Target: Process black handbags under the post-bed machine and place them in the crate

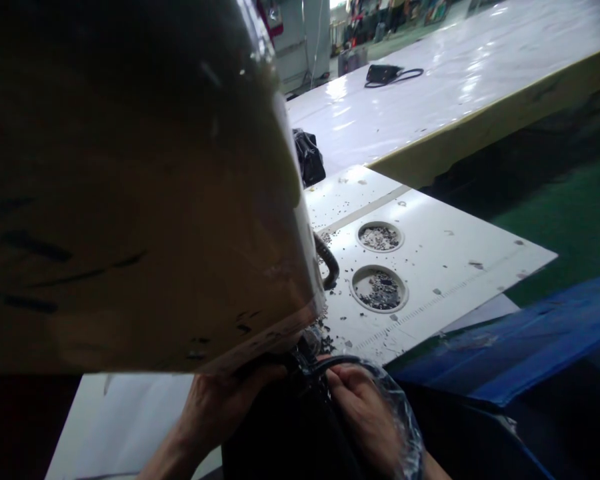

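Low in the head view, a black bag is held between my two hands. My left hand grips its left upper edge, with the fingertips partly hidden under the large machine head. On the other side, my right hand is closed on the bag's right upper edge, fingers curled. A dark strap wrapped in clear plastic loops over my right hand and wrist. The bag's top edge lies close below the machine head, and the spot where they meet is in shadow.
The machine head blocks most of the left side. A white work plate has two round recesses with dark scraps in them. Behind stands a long shiny white table with a small black bag. Blue sheeting hangs at right.
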### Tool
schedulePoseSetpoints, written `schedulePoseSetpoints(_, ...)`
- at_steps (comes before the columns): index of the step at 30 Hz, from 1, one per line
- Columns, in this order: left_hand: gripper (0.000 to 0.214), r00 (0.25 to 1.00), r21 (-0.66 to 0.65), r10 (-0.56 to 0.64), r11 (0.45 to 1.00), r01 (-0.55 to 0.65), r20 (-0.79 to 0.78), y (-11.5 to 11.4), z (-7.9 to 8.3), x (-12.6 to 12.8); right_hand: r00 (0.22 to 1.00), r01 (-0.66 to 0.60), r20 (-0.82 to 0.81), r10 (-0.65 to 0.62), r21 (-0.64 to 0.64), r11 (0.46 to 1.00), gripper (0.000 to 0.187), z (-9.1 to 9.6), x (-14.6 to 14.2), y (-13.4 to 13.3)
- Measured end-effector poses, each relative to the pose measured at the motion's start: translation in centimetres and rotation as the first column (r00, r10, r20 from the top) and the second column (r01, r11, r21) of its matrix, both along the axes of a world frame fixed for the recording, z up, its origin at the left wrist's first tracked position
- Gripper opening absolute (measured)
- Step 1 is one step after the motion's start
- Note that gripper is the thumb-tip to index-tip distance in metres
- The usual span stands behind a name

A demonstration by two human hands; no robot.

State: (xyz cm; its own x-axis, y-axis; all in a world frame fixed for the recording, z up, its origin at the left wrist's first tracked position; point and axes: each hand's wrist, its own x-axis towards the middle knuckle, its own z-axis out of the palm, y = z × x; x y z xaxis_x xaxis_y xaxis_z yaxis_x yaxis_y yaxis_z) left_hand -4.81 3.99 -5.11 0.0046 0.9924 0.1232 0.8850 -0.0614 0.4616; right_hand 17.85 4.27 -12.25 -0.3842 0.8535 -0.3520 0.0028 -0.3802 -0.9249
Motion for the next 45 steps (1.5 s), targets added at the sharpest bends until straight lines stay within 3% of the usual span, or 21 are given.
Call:
schedulePoseSetpoints(5, 0.026, 0.999, 0.005, -0.023, 1.000, 0.024, -0.048, -0.2, -0.4, -0.5, 0.998, 0.042, 0.058, -0.039, -0.049, 0.998, 0.046, -0.2, -0.1, -0.2)
schedulePoseSetpoints(10, 0.030, 0.999, -0.011, 0.028, 1.000, -0.028, -0.016, -0.7, -1.0, -0.4, 0.997, 0.015, 0.072, -0.008, -0.104, 0.995, 0.045, -0.1, 0.2, 0.1)
schedulePoseSetpoints(23, 0.034, 0.991, 0.021, 0.033, 0.999, -0.030, -0.133, -0.6, -1.1, -0.3, 0.999, 0.005, 0.045, -0.002, -0.066, 0.998, 0.047, 0.5, 0.4, 0.9)
schedulePoseSetpoints(30, 0.035, 0.979, -0.102, -0.119, 0.989, 0.103, -0.164, 0.4, 0.5, 0.2, 0.998, 0.056, -0.008, -0.057, -0.108, 0.993, 0.049, 1.3, 0.3, 1.4)
schedulePoseSetpoints(35, 0.033, 0.972, -0.148, -0.163, 0.979, 0.138, -0.171, 0.7, 1.5, 0.5, 0.998, 0.055, -0.005, -0.056, -0.051, 0.997, 0.050, 1.6, 0.3, 1.4)
schedulePoseSetpoints(45, 0.034, 0.950, 0.111, -0.107, 0.983, 0.145, -0.292, -0.4, -0.4, 0.3, 0.987, 0.060, 0.147, -0.059, -0.004, 0.998, 0.048, 1.2, 0.4, 1.1)
